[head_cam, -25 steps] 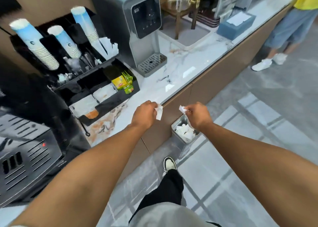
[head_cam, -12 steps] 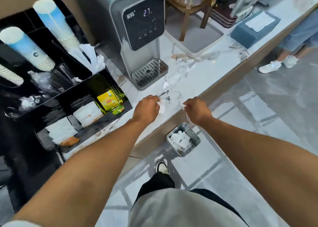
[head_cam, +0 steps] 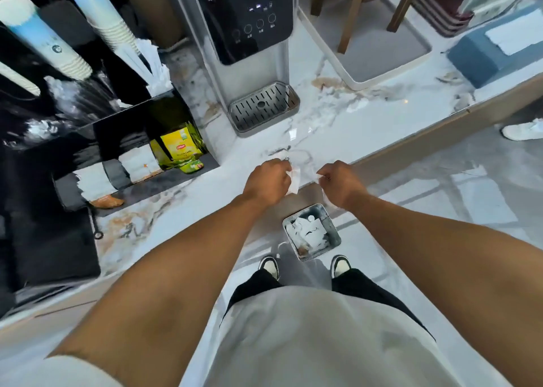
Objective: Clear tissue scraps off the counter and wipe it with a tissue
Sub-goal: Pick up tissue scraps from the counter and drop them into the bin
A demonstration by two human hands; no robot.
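Observation:
My left hand (head_cam: 266, 182) is closed over a white tissue piece (head_cam: 295, 179) at the front edge of the marble counter (head_cam: 338, 116). My right hand (head_cam: 340, 182) pinches a smaller tissue scrap (head_cam: 319, 176) just right of it, also at the counter's edge. The two hands are a short gap apart. Below them on the floor stands a small metal bin (head_cam: 311, 232) with white tissue scraps inside. More whitish scraps (head_cam: 357, 104) lie on the counter to the right of the dispenser.
A grey water dispenser (head_cam: 246, 48) with a drip tray (head_cam: 263, 109) stands behind my hands. A black organiser (head_cam: 126, 140) with cups and tea bags fills the left. A white tray (head_cam: 379, 48) and a blue tissue box (head_cam: 496, 54) sit at the right. Another person's shoe (head_cam: 523, 131) is far right.
My view has swung closer and more straight down over the counter. Both hands rose from above the bin to the counter's front edge, still holding their tissue pieces.

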